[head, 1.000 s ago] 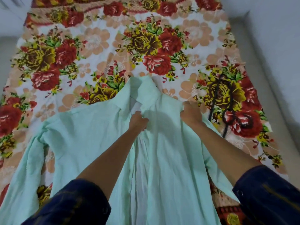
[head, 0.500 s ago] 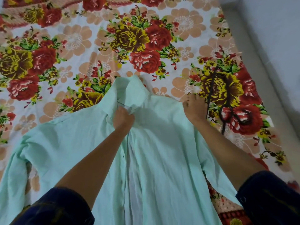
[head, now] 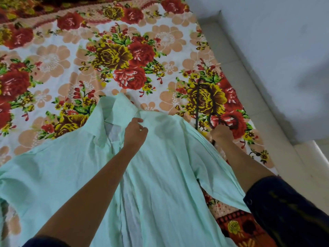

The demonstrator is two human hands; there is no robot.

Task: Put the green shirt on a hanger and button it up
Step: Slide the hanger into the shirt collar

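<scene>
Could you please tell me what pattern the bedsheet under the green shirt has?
The bedsheet has a floral print: red, yellow and peach flowers on white, seen in the head view.

The left hand (head: 134, 132) no longer pinches the pale green cotton shirt (head: 160, 175) at the collar; its fingers now hang loose. The right hand (head: 221, 133) leaves the shirt's shoulder and now grips the dark thin hanger (head: 204, 100) toward the bed's right edge.

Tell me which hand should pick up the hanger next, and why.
Right. The right hand already sits at the dark hanger on the floral bedsheet beside the green shirt, seemingly touching its lower loop. The left hand hovers over the shirt by the collar, farther away.
</scene>
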